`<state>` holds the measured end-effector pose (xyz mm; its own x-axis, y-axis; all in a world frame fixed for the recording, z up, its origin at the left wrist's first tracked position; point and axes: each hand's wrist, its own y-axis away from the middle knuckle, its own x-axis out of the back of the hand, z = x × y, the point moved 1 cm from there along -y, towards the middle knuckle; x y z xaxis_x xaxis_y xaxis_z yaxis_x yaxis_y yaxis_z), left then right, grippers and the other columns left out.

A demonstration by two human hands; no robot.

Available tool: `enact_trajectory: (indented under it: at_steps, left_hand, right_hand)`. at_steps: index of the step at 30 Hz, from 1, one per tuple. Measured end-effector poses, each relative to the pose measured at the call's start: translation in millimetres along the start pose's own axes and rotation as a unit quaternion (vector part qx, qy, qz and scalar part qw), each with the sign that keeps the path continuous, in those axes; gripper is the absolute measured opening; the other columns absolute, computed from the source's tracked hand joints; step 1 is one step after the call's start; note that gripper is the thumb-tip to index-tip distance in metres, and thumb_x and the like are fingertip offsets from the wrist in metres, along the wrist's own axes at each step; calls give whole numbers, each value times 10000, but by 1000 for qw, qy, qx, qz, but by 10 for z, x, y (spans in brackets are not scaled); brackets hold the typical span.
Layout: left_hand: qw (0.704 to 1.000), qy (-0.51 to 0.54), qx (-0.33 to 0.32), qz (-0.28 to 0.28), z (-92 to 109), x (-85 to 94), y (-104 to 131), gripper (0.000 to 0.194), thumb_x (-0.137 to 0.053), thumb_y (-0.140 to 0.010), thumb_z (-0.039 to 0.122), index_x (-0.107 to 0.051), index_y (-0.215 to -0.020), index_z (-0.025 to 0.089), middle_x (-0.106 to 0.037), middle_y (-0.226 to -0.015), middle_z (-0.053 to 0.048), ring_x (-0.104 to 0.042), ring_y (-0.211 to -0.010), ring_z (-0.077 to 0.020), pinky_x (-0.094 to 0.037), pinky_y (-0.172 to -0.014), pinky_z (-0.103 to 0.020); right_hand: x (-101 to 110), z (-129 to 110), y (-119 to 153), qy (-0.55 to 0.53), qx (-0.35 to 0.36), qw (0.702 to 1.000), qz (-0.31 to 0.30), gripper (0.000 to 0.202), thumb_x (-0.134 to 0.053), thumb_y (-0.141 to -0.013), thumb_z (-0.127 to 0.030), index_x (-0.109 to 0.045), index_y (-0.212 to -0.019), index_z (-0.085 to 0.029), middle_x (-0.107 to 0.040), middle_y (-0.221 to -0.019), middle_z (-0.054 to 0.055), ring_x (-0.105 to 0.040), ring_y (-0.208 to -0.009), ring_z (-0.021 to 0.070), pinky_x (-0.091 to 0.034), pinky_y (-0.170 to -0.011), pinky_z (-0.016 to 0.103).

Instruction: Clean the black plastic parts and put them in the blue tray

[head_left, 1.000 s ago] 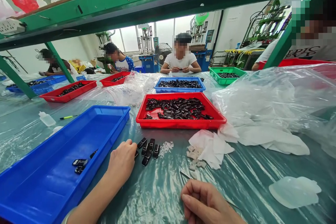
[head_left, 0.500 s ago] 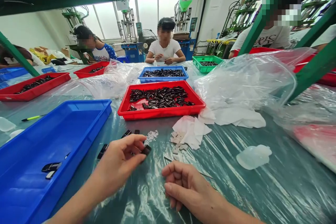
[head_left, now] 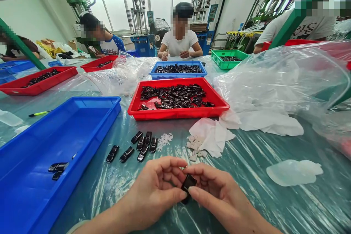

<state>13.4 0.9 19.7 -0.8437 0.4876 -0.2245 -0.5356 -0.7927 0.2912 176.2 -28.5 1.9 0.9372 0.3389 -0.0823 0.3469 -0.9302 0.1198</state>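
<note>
Two bare hands hold one small black part above a table covered in clear film.
The left hand (head_left: 153, 190) and right hand (head_left: 221, 188) meet at lower centre, both grasping the glossy part (head_left: 189, 182) between thumbs and fingers; beyond the left hand lie seven loose clips (head_left: 142, 153), with white bits (head_left: 164, 140) just beside them; farther right, grey chips (head_left: 193, 146) sit against crumpled tissue (head_left: 212, 135); at left, a long blue tray (head_left: 68, 124) contains a few more black pieces; ahead, a red tray (head_left: 178, 116) holds a heap of them; at right, a translucent bottle (head_left: 293, 172) lies on its side.
</note>
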Motion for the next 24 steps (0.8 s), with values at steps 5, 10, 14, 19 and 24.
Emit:
enact_trajectory:
  at_steps: [5,10,14,19,24]
  left_hand:
    - [1000,-1,10,-17,0,12,16,382,-626,-631,58,-565,-1001,134,-580,-852,-38,-535,-763,-110,-448,-702,-236]
    - [999,22,30,-32,-30,-1,9,383,-641,-649,96,-544,-1018,134,-595,-808,-28,-546,-664,-85,-449,-635,-210]
    - [998,33,54,-24,-38,-2,5,359,-612,-740,250,-522,-1066,129,-589,-764,-34,-576,-676,-114,-491,-621,-237]
    - [997,37,66,-31,-45,2,16,362,-569,-786,326,-516,-1084,128,-583,-728,-29,-607,-681,-130,-507,-601,-232]
    - [995,21,81,-54,-63,-8,16,339,-539,-810,331,-539,-1091,141,-614,-727,-41,-652,-704,-163,-505,-593,-213]
  right_hand:
    - [18,2,-2,8,-7,1000,23,227,-602,-794,-286,-629,-1006,-209,-609,-777,2,-516,-655,107,-412,-575,205]
    - [42,16,-11,41,-7,998,45,235,-604,-776,-330,-669,-949,-185,-606,-717,13,-509,-610,117,-420,-562,222]
    - [50,0,-25,35,-9,999,41,241,-598,-779,-324,-670,-947,-167,-559,-630,-11,-455,-543,90,-384,-512,200]
    - [41,-26,-17,6,-12,1000,19,192,-602,-787,-287,-666,-927,-172,-597,-642,-13,-516,-569,93,-409,-539,191]
    - [15,3,-19,-24,-20,999,5,170,-598,-795,-278,-670,-916,-184,-647,-687,2,-605,-605,122,-466,-578,212]
